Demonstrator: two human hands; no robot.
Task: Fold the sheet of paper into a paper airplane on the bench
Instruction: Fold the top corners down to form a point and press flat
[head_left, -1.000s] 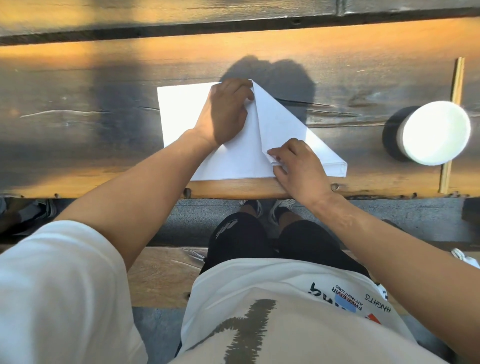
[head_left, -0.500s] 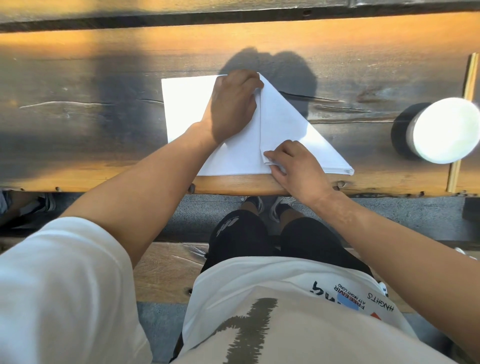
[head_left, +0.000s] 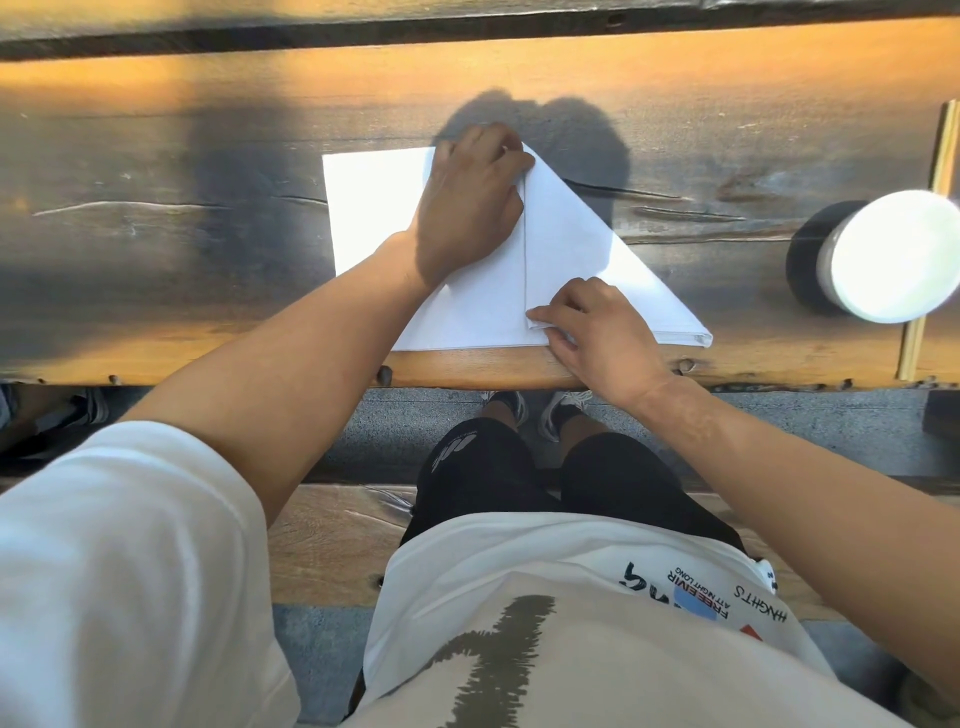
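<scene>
A white sheet of paper (head_left: 374, 208) lies on the dark wooden bench (head_left: 156, 218), near its front edge. Its right half is folded over into a triangular flap (head_left: 576, 228) whose straight edge runs down the middle. My left hand (head_left: 470, 208) lies on the paper at the flap's top point, fingers curled and pressing there. My right hand (head_left: 597, 327) presses the flap's lower left corner against the sheet at the bench's front edge, fingertips on the paper. The left part of the sheet is flat and unfolded.
A white round lid or cup (head_left: 893, 254) with a dark side stands on the bench at the right, beside a thin wooden strip (head_left: 930, 239). My knees and shoes (head_left: 535, 405) show below the bench edge. A second wooden plank (head_left: 332, 540) lies under my legs.
The flap has been pressed flatter. My right hand slid slightly along the lower corner of the fold; my left hand stays at the top point.
</scene>
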